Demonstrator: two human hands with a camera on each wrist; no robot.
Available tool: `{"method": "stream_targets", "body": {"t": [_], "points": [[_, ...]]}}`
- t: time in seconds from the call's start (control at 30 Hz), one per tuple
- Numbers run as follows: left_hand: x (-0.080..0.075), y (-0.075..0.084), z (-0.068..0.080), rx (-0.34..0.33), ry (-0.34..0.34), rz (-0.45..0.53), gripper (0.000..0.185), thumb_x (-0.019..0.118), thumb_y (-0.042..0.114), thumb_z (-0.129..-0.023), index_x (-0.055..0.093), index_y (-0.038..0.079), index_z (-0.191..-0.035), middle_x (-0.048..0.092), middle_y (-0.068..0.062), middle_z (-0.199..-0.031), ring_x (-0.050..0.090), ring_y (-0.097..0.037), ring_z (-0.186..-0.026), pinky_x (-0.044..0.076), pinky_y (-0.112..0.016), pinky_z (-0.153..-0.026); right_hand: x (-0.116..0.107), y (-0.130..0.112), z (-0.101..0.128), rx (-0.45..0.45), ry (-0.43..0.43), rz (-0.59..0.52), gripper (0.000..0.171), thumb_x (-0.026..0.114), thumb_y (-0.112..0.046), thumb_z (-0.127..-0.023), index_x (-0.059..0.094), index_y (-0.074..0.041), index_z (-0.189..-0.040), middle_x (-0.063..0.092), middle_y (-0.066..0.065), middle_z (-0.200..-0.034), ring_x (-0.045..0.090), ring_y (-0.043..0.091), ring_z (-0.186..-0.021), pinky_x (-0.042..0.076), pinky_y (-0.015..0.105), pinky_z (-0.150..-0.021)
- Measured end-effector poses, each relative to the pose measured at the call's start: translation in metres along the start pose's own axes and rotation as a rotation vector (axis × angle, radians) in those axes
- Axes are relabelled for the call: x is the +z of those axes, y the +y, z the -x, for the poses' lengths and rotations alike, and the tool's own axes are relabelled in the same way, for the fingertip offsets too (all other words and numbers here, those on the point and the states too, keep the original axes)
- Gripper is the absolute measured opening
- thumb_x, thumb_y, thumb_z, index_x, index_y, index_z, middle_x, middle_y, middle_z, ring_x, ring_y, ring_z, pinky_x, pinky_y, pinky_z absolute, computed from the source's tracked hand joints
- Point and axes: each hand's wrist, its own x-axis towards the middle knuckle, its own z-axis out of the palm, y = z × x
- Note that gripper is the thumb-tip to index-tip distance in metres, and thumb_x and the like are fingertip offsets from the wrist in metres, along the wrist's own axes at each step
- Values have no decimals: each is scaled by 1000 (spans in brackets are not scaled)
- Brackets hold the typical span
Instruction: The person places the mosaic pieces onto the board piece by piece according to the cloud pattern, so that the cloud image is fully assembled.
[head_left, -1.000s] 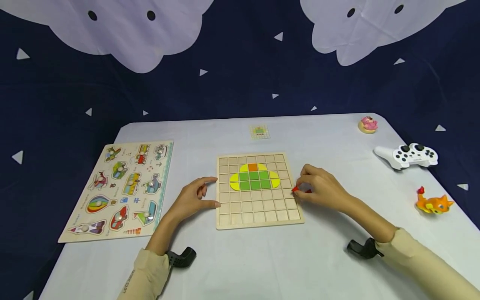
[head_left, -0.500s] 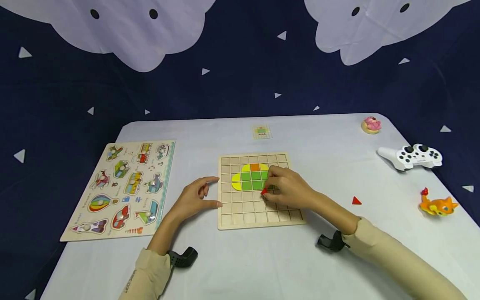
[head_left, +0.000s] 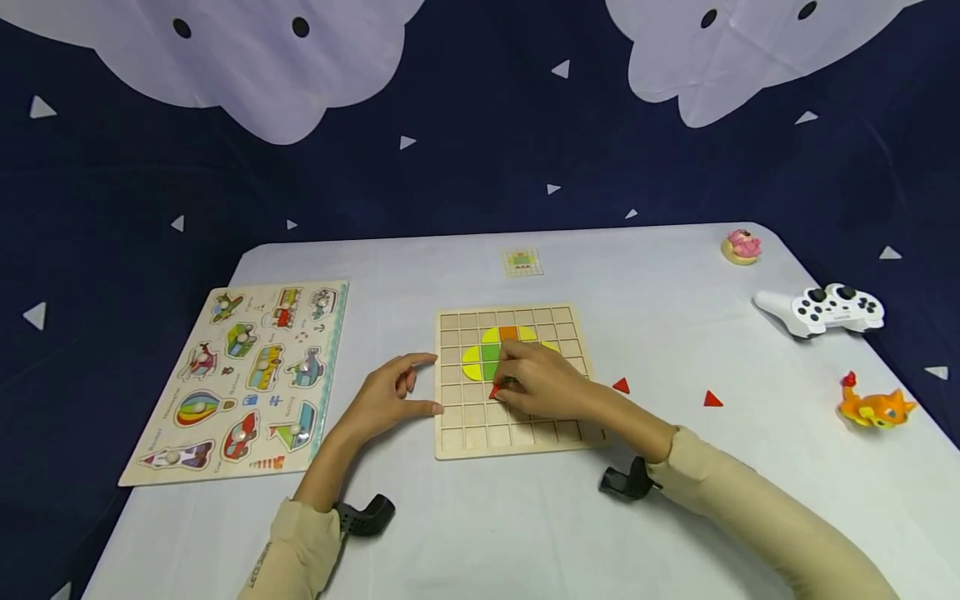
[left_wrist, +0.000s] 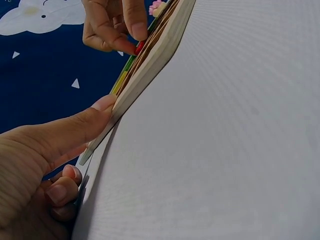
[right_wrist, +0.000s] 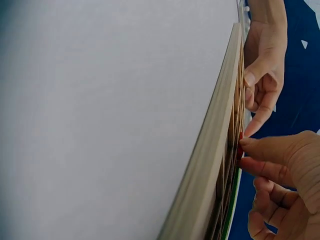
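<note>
A wooden grid board [head_left: 480, 439] lies mid-table, with green square tiles [head_left: 490, 353], yellow curved tiles [head_left: 471, 364] and an orange tile [head_left: 508, 332] set in it. My right hand [head_left: 543, 381] is over the board, pinching a small red triangle tile [head_left: 494, 391] between thumb and index finger just below the green tiles. It hides part of the pattern. At the board's left edge my left hand [head_left: 386, 398] rests thumb and index fingertips against the frame; its other fingers are bent. The left wrist view shows the thumb [left_wrist: 80, 125] touching the board's rim.
Two red triangle tiles [head_left: 622, 386] lie right of the board. Behind it is a small pattern card [head_left: 522, 262]. A vehicle peg puzzle [head_left: 240, 383] occupies the left side. Rightward are a white game controller [head_left: 821, 311], an orange toy figure [head_left: 873, 412] and a pink toy [head_left: 742, 247].
My right hand has travelled left from the board's right edge to below the green tiles, carrying a red triangle tile. Two red triangles on the table are now uncovered. The left hand stays put.
</note>
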Motion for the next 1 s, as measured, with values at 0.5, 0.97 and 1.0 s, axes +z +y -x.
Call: {"method": "stream_targets", "body": {"t": [0.5,0.97,1.0], "points": [[1,2,0,5,5,-3,73,90,19,-71,58,9,-136,43,-3,-82,41,-17,-76,35,-27,-69,-1,1,-1,-14,-35,-4,10,76,-25,-88,75,-16,-91,57,-2,-92,47,8,-75,43,28,-74],[-1,0,0,16,2,-4,73,90,20,-71,58,9,-136,44,-3,-82,41,-17,-76,35,-26,-69,-36,28,50,138,43,-6,19,80,-21,-83,76,-9,-97,60,2,-93,55,15,-79,47,32,-72],[-1,0,0,19,-1,-7,73,90,21,-71,58,9,-136,44,-3,-82,41,-17,-77,35,-26,-69,-39,33,58,156,52,5,19,81,-21,-82,76,-9,-96,60,1,-93,56,15,-79,47,32,-71]]}}
